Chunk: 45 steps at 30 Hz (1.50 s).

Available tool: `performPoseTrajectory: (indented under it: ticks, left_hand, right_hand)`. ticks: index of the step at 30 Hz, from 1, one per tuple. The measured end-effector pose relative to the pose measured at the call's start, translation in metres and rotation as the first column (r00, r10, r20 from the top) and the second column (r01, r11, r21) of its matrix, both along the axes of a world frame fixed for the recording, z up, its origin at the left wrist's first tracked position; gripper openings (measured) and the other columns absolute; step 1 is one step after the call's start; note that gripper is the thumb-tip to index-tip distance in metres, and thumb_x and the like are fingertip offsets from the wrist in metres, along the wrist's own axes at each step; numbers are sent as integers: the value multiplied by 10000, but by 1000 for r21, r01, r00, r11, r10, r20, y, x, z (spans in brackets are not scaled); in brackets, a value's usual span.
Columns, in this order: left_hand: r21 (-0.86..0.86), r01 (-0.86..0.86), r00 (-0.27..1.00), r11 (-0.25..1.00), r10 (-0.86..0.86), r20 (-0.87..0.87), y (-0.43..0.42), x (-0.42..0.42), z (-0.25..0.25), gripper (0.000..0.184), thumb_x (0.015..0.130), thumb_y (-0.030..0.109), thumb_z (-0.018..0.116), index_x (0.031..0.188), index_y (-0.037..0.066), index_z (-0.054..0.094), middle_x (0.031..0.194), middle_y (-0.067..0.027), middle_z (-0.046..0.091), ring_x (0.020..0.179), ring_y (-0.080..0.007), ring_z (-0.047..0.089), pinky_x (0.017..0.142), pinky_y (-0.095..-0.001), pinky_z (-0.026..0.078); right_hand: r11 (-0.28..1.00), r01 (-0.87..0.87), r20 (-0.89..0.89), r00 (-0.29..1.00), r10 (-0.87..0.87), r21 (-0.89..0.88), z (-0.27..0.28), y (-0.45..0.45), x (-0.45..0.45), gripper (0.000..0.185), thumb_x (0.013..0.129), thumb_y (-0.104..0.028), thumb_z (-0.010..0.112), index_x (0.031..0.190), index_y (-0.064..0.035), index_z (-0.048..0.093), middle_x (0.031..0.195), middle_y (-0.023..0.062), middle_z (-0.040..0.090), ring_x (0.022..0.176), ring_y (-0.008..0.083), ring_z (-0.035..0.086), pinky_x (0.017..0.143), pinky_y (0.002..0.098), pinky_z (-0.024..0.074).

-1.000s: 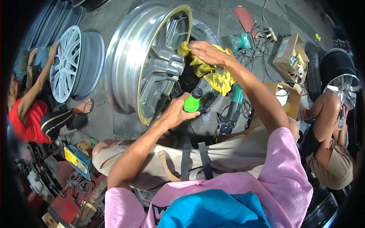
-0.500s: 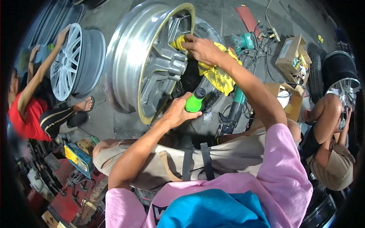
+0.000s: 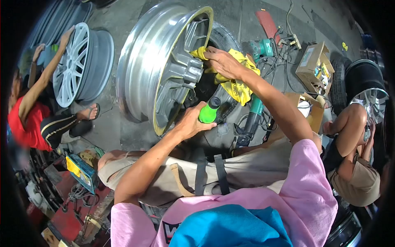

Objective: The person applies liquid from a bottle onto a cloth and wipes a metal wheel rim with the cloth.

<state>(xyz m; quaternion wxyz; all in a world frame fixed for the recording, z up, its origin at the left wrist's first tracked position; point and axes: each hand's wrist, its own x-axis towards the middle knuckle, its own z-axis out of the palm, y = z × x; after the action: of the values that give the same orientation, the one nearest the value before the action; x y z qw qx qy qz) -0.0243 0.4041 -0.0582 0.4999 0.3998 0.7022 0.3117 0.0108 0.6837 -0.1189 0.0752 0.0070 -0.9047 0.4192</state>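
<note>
My left hand (image 3: 192,122) is closed round a green bottle (image 3: 208,113) with a black cap, just below the near edge of a shiny metal wheel rim (image 3: 142,66). The rim stands upright, its spokes facing right. My right hand (image 3: 224,64) grips a yellow cloth (image 3: 236,88); a bunched end of it sticks out from the fingers beside the spokes, near the hub. The rest of the cloth hangs down to the right of the hand, over part of a dark tyre (image 3: 224,35) lying behind the rim.
Green power tools (image 3: 263,48) and cables lie right of the tyre, by a red piece (image 3: 267,22) and cardboard boxes (image 3: 308,61). At left a person in red (image 3: 29,123) holds a white rim (image 3: 72,66). Another person (image 3: 354,160) sits at right with a rim.
My right hand with the cloth moved left toward the spokes, then back slightly right and down. The left person's hand rose to the white rim's top. My left hand still holds the bottle.
</note>
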Motion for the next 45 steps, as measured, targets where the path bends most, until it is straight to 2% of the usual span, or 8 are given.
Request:
performPoseTrajectory:
  ticks: [14,18,20,26,33,36,38,45]
  left_hand:
    - [-2,17,1000,1000,-17,-19,0,0,1,648,811,348,903,1274,26,583,1044,-226,727,972,-408,709,917,-468,537]
    - [6,26,1000,1000,-26,-15,5,2,4,601,807,295,905,1203,17,548,1069,-245,700,1014,-448,681,897,-483,528]
    - [-9,33,999,999,-33,-17,5,2,5,601,807,299,904,1203,17,550,1077,-244,699,1015,-449,678,898,-483,526]
    - [-9,22,999,1000,-22,-31,5,4,8,589,807,305,897,1190,11,559,1053,-247,700,1000,-459,672,889,-486,524]
    - [-13,58,996,998,-59,-71,6,4,6,594,807,317,899,1177,2,557,1033,-246,698,985,-458,674,883,-490,523]
    - [-14,57,996,998,-58,-71,8,6,9,611,802,325,902,1185,-7,561,1029,-252,700,983,-463,679,882,-495,526]
    - [-10,59,996,998,-59,-68,9,7,8,622,799,330,903,1190,-13,561,1029,-256,702,984,-466,682,883,-497,529]
    - [-35,47,992,998,-51,-112,4,7,1,672,784,353,914,1207,-46,576,1040,-267,720,997,-460,703,902,-484,544]
  right_hand:
    - [880,360,24,922,-386,309,17,48,-54,406,987,-177,579,1382,-167,671,1370,176,633,1155,449,661,971,536,547]
    - [945,215,-138,973,-185,248,-13,8,-33,383,1010,-159,538,1377,-110,638,1308,234,629,1201,458,624,982,528,526]
    - [999,1,120,993,-6,42,10,-6,-27,399,1015,-171,536,1393,-87,630,1362,256,607,1212,457,622,997,528,501]
    - [926,92,248,969,2,-366,-1,-14,-15,524,1014,-182,440,1477,32,559,1355,256,680,1273,324,646,1088,375,467]
    - [557,343,362,929,-80,-757,-17,-39,11,631,1000,-178,516,1555,108,430,1620,232,470,1534,286,407,1264,325,283]
    - [547,299,365,931,13,-782,-20,-37,19,626,1002,-174,524,1548,117,431,1623,226,467,1532,277,409,1257,324,292]
    - [594,278,350,937,6,-755,-25,-39,22,538,1033,-136,490,1556,-14,517,1519,55,590,1377,159,516,1189,291,351]
    - [846,259,333,937,-104,-466,7,-35,5,519,1034,-221,434,1445,76,543,1459,285,604,1386,371,567,1152,364,433]
